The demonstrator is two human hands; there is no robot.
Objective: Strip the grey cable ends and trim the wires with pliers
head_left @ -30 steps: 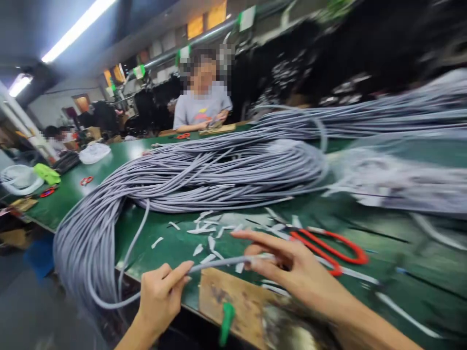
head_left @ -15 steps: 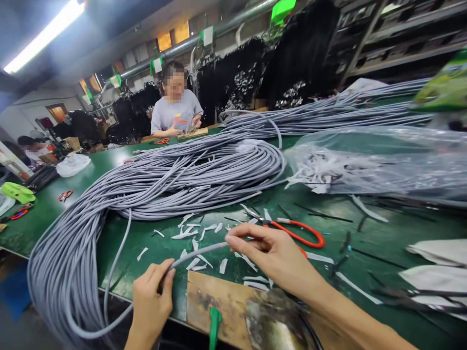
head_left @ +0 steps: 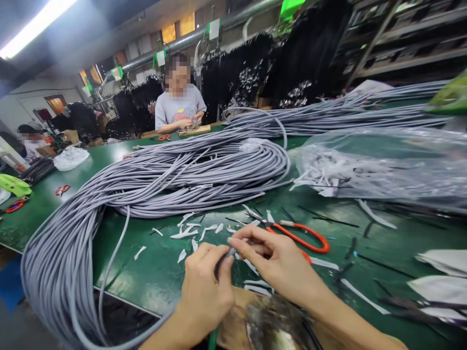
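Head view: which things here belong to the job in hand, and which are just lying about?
Seemingly in the job:
gray cable, gripped by the left hand, with the right hand close to its tip
bundle of similar cables

Apparently lying about, at this moment:
white scraps
scissors beyond the right hand
plastic bag
pliers

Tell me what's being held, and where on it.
A grey cable: the left hand grips it close to its end. The right hand is at the tip; whether it grips too can't be told.
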